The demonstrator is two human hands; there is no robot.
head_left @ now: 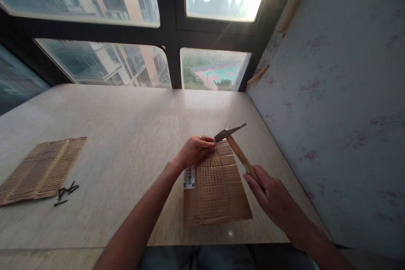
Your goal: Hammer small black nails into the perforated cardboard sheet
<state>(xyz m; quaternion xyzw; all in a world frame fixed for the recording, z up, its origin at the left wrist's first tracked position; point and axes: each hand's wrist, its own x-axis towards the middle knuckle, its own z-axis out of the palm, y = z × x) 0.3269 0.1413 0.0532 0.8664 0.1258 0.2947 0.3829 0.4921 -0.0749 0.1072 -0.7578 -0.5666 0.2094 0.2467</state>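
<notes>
A flat piece of brown cardboard (218, 190) full of small holes lies on the pale table (133, 135), with a barcode label at its left edge. My left hand (195, 150) rests on the cardboard's far left corner, fingers pinched together near the hammer's head; what they hold is too small to make out. My right hand (268, 194) grips the wooden handle of a hammer (236, 143). Its metal head hovers just above the cardboard's far edge, next to my left fingertips.
A second perforated cardboard piece (41, 171) lies at the table's left, with several dark nails (66, 192) beside it. A papered wall (335, 105) closes the right side. Windows (104, 65) run along the back. The table's front edge is near my lap.
</notes>
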